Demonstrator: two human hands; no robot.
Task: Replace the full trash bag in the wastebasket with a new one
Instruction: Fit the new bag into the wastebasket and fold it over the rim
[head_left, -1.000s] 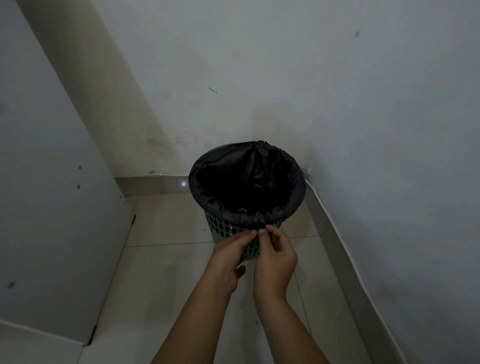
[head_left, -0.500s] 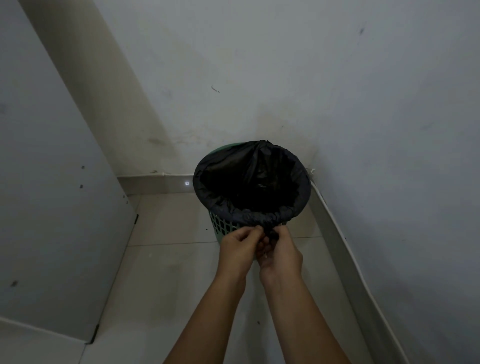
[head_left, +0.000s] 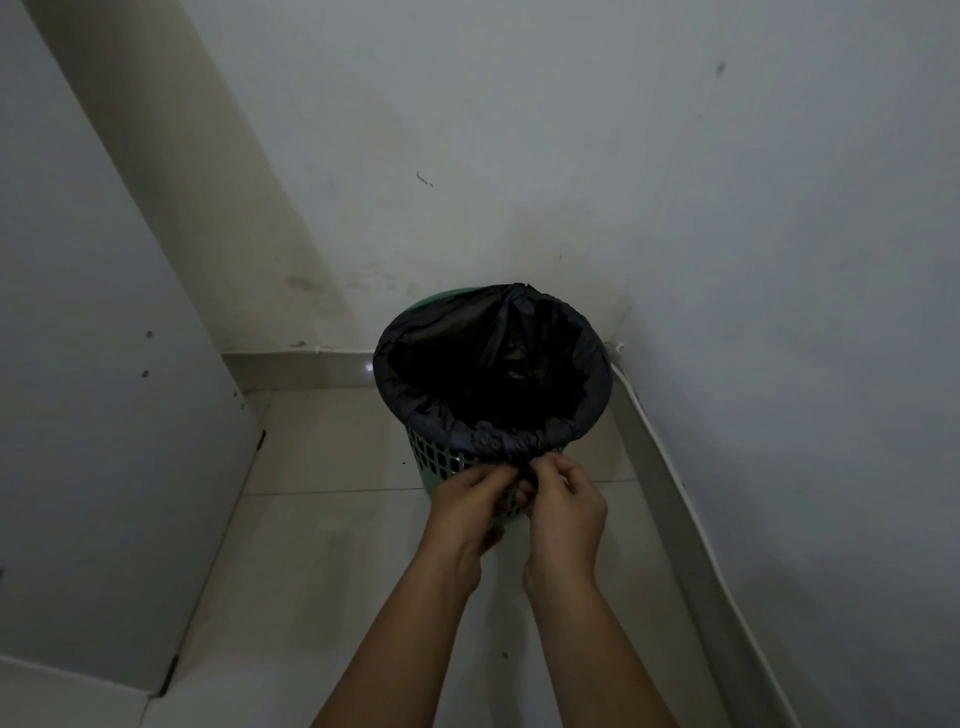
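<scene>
A green perforated wastebasket (head_left: 435, 461) stands on the tiled floor in the room's corner. A black trash bag (head_left: 485, 379) lines it, its edge folded over the rim all around and its inside dark. My left hand (head_left: 470, 501) and my right hand (head_left: 563, 506) meet at the near side of the basket, just under the rim. Both pinch a gathered bit of the bag's loose edge between thumb and fingers. My hands hide the lower front of the basket.
White walls (head_left: 727, 260) close in behind and to the right of the basket. A white cable (head_left: 660, 441) runs along the right skirting. A pale panel (head_left: 104, 415) stands on the left. Beige floor tiles (head_left: 322, 545) stretch toward me.
Both hands have closed together on the bag's near edge, bunching it under the rim. The view has shifted slightly; the basket stays put.
</scene>
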